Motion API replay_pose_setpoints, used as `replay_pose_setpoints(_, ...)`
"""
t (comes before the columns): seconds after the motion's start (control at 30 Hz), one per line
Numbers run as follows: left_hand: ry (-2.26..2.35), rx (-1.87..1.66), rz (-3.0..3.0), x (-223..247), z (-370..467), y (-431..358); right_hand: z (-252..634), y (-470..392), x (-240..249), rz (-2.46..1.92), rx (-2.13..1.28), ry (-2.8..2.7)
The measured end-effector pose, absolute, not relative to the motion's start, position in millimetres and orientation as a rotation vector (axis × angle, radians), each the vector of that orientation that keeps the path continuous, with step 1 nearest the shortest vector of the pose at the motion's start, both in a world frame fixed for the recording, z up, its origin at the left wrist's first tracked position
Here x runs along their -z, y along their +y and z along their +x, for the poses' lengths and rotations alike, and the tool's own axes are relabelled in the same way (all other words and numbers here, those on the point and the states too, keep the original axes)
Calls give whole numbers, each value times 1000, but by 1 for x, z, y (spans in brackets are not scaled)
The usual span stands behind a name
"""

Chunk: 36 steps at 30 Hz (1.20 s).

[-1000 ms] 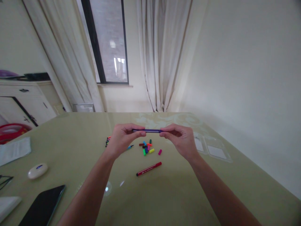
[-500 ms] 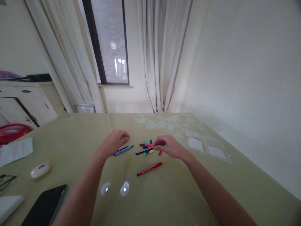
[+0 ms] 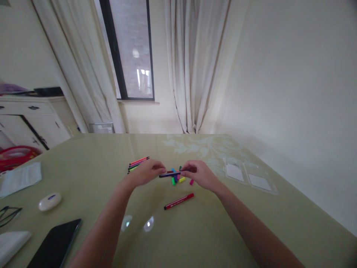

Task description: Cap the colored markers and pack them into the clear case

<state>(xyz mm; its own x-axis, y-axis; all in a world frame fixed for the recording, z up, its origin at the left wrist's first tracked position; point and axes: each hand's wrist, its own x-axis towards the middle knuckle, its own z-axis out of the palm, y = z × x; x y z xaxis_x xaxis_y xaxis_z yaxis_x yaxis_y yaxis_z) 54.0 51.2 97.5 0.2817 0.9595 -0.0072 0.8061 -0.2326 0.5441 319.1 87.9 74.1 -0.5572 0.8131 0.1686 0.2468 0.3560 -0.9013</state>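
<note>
A dark purple felt-tip marker (image 3: 170, 174) is held level just above the table between my two hands. My right hand (image 3: 200, 174) pinches its right end, and the fingers of my left hand (image 3: 148, 172) are closed at its left end. Beneath and behind it lies a loose pile of small coloured marker caps, among them a yellow cap (image 3: 182, 179) and a pink cap (image 3: 191, 182). Several uncapped markers (image 3: 138, 161) lie side by side beyond my left hand, which partly covers them. Closer to me, a red marker (image 3: 179, 201) with its cap on rests alone.
An opened clear plastic case (image 3: 234, 171) lies on the right of the glossy table (image 3: 212, 230). On the left are a black phone (image 3: 55, 243), a white oval case (image 3: 50, 201), glasses (image 3: 9, 215) and a paper sheet (image 3: 21, 179).
My left hand has moved right, from above the uncapped markers to the left end of the purple marker. The row of markers behind it shows more now. My right hand keeps its grip.
</note>
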Motion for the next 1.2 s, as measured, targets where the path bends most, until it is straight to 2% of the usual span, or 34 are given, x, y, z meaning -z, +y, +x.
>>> replay_pose_setpoints(0.1, 1218, -758, 2140, -110, 90, 45, 318, 87, -84, -858, -1147, -1833)
replay_pose_setpoints(0.23, 1233, -923, 2157, -115, 111, 39, 320, 85, -95, -787, -1136, -1753)
replay_pose_setpoints(0.5, 1137, -851, 2093, -120, 99, 38, 319, 73, -105, -797, -1006, -1856)
replay_pose_setpoints(0.77, 1180, -960, 2070, -131, 107, 30, 319, 67, -118, -765, -1154, -1733)
replay_pose_setpoints(0.93, 1182, -850, 2063, -135, 97, 31, 324, 69, -121, -793, -1230, -1835)
replay_pose_setpoints(1.07, 1512, -878, 2000, -116, 56, 48, 330, 79, -104, -880, -1322, -1982)
replay_pose_setpoints(1.2, 2122, -563, 1999, -79, 8, 65, 329, 87, -81, -913, -1386, -2156)
